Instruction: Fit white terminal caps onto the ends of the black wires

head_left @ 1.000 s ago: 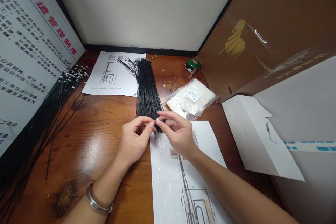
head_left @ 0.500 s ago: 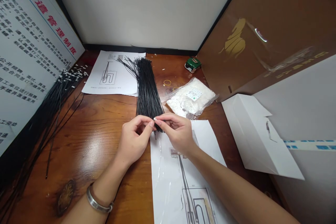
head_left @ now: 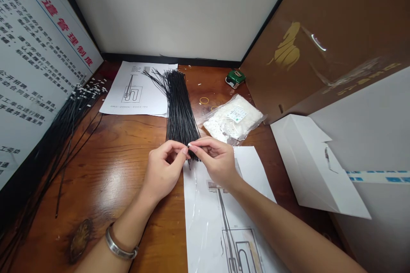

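Observation:
My left hand (head_left: 165, 168) and my right hand (head_left: 216, 160) meet fingertip to fingertip over the near end of a bundle of black wires (head_left: 180, 106). Thumb and forefinger of the right hand pinch a small white connector (head_left: 189, 145), mostly covered by the fingers. The left hand is closed in a pinch on a thin black wire; a dark line runs back beneath the left forearm. Whether the wire sits inside the connector is hidden. Under the right hand lies a printed wiring drawing (head_left: 205, 213).
A clear bag of white connectors (head_left: 238, 115) lies right of the bundle, with a green tape measure (head_left: 235, 78) behind it. Wires with white ends (head_left: 86, 94) lie at left. A second drawing (head_left: 128, 89), a rubber band (head_left: 204, 100) and a white box (head_left: 307, 162) are around.
Both hands stay in the same place. Slightly more of the white connector shows between the fingertips; the rest looks unchanged.

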Demonstrator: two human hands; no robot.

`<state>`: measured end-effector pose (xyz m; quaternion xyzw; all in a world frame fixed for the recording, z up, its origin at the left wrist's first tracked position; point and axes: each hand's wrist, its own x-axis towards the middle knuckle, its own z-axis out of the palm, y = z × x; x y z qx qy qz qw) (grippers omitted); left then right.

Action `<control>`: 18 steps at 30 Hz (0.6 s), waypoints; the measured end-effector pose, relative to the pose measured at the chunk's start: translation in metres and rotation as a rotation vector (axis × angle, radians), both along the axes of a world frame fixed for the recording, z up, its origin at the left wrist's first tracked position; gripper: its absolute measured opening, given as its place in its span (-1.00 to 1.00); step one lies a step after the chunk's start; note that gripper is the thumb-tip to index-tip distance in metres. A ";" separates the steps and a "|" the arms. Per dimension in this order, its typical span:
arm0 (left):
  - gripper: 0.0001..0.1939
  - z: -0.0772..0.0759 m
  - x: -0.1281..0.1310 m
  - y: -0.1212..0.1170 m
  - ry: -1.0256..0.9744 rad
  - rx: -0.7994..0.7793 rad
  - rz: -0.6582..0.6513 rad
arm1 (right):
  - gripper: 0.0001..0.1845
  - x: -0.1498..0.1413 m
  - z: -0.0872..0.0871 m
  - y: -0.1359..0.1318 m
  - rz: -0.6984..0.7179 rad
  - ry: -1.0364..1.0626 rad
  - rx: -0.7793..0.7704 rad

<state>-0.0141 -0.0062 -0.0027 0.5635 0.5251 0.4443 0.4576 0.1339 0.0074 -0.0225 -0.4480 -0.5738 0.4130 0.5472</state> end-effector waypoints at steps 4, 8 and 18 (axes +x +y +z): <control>-0.83 0.000 0.000 0.000 0.001 -0.008 -0.001 | -0.95 -0.001 -0.001 0.000 0.004 -0.006 -0.013; -0.83 0.000 0.000 0.001 0.008 -0.011 -0.008 | -0.94 -0.001 -0.002 0.000 0.000 0.000 -0.029; -0.82 -0.002 -0.001 0.000 -0.002 -0.011 -0.006 | -0.93 0.001 -0.002 0.000 0.000 0.001 -0.050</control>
